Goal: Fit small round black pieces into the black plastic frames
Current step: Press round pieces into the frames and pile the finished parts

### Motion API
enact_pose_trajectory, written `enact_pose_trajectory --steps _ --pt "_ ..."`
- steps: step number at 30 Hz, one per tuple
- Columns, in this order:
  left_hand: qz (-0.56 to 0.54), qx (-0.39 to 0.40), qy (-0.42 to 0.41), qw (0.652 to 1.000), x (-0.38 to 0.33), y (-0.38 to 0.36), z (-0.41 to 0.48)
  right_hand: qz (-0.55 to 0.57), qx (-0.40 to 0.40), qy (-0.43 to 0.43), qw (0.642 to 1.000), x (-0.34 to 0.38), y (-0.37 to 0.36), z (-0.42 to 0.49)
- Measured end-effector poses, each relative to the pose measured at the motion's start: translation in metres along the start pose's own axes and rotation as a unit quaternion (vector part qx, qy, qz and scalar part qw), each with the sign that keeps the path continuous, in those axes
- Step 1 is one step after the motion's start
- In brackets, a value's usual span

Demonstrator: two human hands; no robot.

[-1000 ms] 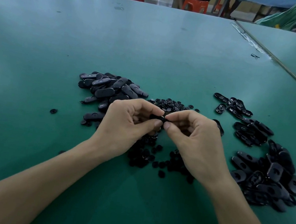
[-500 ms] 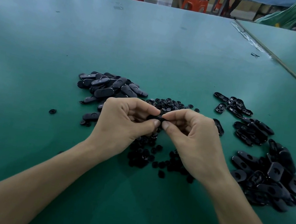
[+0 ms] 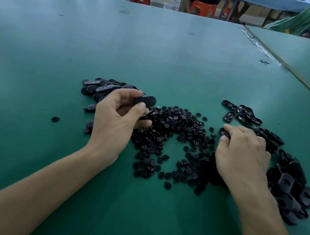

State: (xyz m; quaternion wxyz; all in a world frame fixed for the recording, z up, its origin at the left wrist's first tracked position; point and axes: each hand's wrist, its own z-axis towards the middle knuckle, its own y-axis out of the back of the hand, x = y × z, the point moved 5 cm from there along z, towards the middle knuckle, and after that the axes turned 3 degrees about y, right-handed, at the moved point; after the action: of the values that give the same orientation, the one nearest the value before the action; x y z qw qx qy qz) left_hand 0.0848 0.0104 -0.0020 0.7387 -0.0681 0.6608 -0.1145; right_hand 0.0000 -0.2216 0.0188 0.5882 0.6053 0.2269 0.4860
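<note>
The left hand pinches an oblong frame between thumb and fingertips, lifted just above the near edge of the left pile of frames, whose pieces lie smooth side up. The right hand rests on the counter, fingers and thumb curled round a loose frame where the heap of small round pieces meets the right pile of frames. It reads as a changeover between cycles: one frame probably finished and on its way to the left pile, another being taken up. Whether the held frame carries its round piece cannot be seen. The next move calls for dropping the left frame, raising the new one with its opening upward, and picking a single round piece out of the heap, which lies thick between the two hands — separating just one may be fiddly. Farther right a few open frames lie apart, and one stray round piece sits alone to the left. No brand, label or writing can be read.
</note>
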Motion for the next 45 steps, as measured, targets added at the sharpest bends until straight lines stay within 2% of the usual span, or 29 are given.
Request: enact_pose_trajectory --steps 2,5,9,13,17,20,25,28,32,37,42,45 --pt "-0.022 -0.029 0.018 0.999 0.002 0.002 0.003 -0.013 0.016 -0.007 1.0 0.0 -0.003 -0.001" --pt "-0.048 -0.059 0.041 0.996 0.004 0.004 0.006 0.006 -0.023 0.005 1.0 0.002 0.0 0.001" --pt "-0.009 -0.071 0.053 0.996 0.005 0.008 0.006 0.048 -0.063 0.009 0.997 0.003 0.005 0.0" --pt "0.045 -0.062 0.022 0.997 0.004 0.008 0.004 0.074 -0.079 -0.002 0.994 0.001 0.005 0.001" --pt "0.083 -0.016 -0.02 0.996 -0.002 0.003 0.0 0.119 -0.094 0.021 0.988 0.0 0.003 0.004" --pt "0.086 0.048 -0.047 0.994 -0.007 -0.005 -0.006 0.189 -0.12 0.081 0.971 0.01 0.007 0.002" --pt "0.112 0.148 -0.042 0.982 -0.01 -0.021 -0.019 0.331 -0.129 0.229 0.906 0.042 0.009 -0.011" --pt "0.116 0.163 -0.035 0.979 -0.011 -0.024 -0.022 0.369 -0.107 0.283 0.879 0.055 0.005 -0.02" --pt "0.118 0.161 -0.049 0.979 -0.014 -0.025 -0.021 0.367 -0.082 0.328 0.867 0.064 0.0 -0.026" --pt "0.105 0.153 -0.034 0.982 -0.009 -0.02 -0.016 0.4 -0.055 0.297 0.865 0.063 -0.004 -0.026" --pt "0.102 0.148 -0.038 0.983 -0.009 -0.018 -0.015 0.352 -0.025 0.246 0.903 0.057 -0.013 -0.021" --pt "0.102 0.145 -0.04 0.983 -0.009 -0.018 -0.014 0.424 0.018 0.213 0.88 0.056 -0.015 -0.02"
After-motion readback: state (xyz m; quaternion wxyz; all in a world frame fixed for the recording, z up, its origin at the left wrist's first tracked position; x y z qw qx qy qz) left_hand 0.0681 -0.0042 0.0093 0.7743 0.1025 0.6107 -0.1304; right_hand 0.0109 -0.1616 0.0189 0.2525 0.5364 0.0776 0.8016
